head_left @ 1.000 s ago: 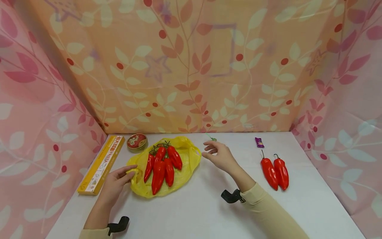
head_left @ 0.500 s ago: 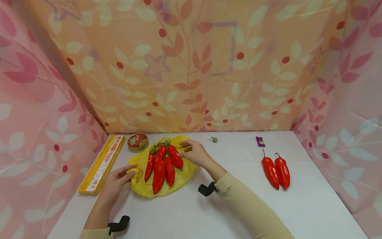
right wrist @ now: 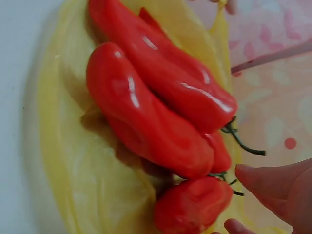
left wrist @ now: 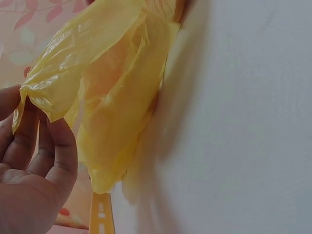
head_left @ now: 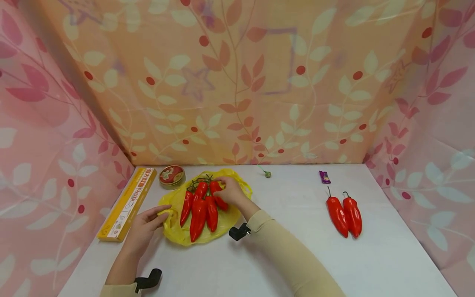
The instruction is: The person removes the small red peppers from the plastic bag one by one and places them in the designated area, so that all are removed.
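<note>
On the head cam, my worry is the red peppers piled on the yellow bag, left of center on the white table: they're packed so close that pulling one could roll its neighbors. The right hand is at the rightmost pepper, thumb and fingers partly bent around it, but honestly I can't tell if it's got a grip. Peppers are long, tapered and super shiny; there's a flat, boxy pasta box and a squat round tin nearby, and two more peppers well off to the right. Left wrist cam: the left hand pinches the bag's edge, thumb against fingertips. That film looks thin, crinkly and see-through, so a hard tug could rip it or tip the pile. Right wrist cam: thumb near the stems, fingertips just beside the closest pepper, a gap between them. The skin's glossy and lumpy, so I'd guess a light pinch could slip, and those wiry, hooked stems might snag on each other or the plastic.
</note>
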Tool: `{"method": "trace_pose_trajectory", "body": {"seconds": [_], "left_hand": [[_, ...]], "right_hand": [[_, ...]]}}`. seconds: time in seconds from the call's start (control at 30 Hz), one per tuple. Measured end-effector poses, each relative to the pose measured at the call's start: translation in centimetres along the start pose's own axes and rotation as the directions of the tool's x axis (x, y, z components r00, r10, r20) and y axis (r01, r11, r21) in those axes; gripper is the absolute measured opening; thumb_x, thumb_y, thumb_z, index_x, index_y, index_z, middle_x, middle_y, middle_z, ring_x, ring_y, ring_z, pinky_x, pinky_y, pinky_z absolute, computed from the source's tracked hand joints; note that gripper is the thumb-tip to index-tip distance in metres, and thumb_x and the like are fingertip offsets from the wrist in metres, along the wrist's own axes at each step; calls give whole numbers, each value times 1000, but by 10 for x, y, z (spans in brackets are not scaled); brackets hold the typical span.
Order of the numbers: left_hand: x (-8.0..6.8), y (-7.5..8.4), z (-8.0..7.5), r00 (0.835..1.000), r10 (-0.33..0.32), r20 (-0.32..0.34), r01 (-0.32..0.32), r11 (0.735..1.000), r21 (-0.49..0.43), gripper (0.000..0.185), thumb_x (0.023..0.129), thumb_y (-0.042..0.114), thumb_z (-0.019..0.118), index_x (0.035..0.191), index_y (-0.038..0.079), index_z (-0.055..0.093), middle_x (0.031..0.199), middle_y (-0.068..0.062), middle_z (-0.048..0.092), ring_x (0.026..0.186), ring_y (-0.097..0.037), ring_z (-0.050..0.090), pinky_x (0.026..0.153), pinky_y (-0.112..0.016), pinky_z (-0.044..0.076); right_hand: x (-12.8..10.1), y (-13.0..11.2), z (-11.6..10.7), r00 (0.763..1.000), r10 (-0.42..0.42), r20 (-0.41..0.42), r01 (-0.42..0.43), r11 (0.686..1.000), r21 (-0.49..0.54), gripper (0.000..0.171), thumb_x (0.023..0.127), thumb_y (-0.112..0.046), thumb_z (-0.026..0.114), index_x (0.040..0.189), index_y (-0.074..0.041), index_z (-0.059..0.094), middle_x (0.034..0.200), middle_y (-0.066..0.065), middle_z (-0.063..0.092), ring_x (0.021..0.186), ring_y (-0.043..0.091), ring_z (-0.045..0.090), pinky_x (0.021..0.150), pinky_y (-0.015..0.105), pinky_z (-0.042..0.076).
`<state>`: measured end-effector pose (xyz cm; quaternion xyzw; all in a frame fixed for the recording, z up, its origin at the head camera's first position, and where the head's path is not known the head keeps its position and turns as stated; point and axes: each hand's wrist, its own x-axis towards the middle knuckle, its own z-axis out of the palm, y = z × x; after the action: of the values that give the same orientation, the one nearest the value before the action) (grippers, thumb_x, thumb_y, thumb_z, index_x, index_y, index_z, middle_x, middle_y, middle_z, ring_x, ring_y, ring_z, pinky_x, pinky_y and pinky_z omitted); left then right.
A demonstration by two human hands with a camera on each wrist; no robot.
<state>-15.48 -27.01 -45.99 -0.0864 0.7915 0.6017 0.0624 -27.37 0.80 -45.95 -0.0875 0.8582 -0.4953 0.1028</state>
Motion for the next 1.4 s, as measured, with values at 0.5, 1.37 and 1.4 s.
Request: {"method": "trace_pose_trajectory", "body": {"seconds": [0.5, 1.37, 1.4], "left_hand": [[2, -3, 3, 999, 33, 18, -32, 999, -26, 50, 100, 35, 63, 141, 7, 58, 145, -11, 52, 106, -6, 60, 91, -19, 54], [0, -2, -1, 998, 68, -10, -68, 998, -15, 51, 99, 35, 65, 140, 6, 59, 142, -11, 55, 104, -5, 63, 90, -20, 55], [-1, -2, -1, 998, 66, -9, -66, 998, -17, 51, 99, 35, 66, 140, 6, 59, 143, -11, 55, 105, -6, 63, 90, -21, 55]], "right_hand": [[4, 10, 13, 1000, 17, -18, -18, 995, -97, 45, 84, 2, 73, 124, -19, 73, 128, 8, 65, 99, 22, 56, 65, 25, 51], [-52, -8, -37, 999, -42, 16, 41, 997, 60, 66, 89, -21, 71, 149, -22, 45, 132, 16, 58, 114, 31, 60, 81, 42, 61], [-55, -6, -40, 998, -58, 8, 57, 997, 59, 65, 89, -21, 70, 149, -24, 45, 132, 15, 58, 113, 30, 60, 81, 41, 61]]}}
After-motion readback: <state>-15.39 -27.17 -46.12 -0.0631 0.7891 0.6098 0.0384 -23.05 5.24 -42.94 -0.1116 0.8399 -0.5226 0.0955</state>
